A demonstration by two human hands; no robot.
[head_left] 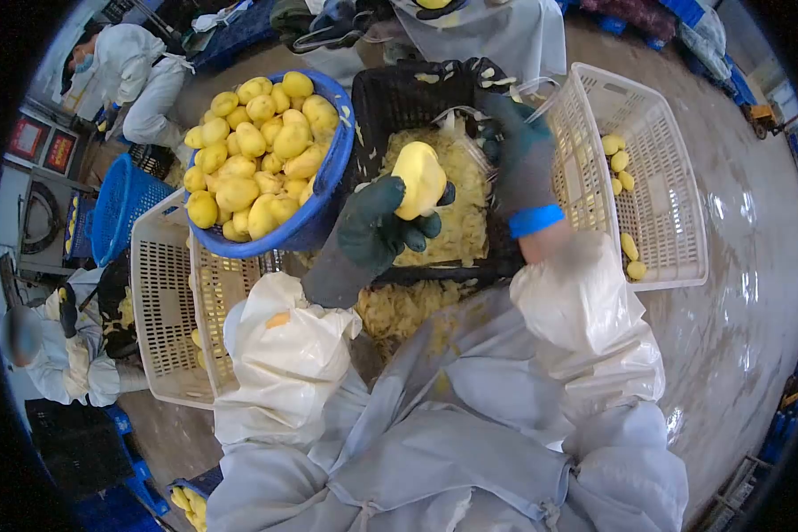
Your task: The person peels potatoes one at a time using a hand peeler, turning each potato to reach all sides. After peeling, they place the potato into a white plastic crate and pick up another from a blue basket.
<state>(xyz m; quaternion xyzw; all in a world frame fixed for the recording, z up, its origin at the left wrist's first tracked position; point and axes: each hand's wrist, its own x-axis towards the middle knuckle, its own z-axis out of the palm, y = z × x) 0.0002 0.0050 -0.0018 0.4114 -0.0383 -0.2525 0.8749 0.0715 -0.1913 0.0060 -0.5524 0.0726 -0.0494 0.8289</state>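
In the head view my left hand [386, 222], in a dark green glove, is closed around the lower part of a peeled yellow potato [419, 180] held upright. To its right, my right hand [516, 146], gloved with a blue band at the wrist, has its fingers curled. A thin, pale-framed peeler [472, 146] shows at its fingers, partly hidden and blurred. Beneath both hands is a black crate [386, 97] with a heap of yellow peelings [452, 226] in it. The potato is apart from the peeler.
A blue basket [344, 146] piled with potatoes stands left of the crate. White crates are at left [164, 310] and right [585, 151]; the right one holds several potatoes. Co-workers [142, 80] are at left, and another person's apron [505, 40] is ahead. The floor [727, 266] looks wet.
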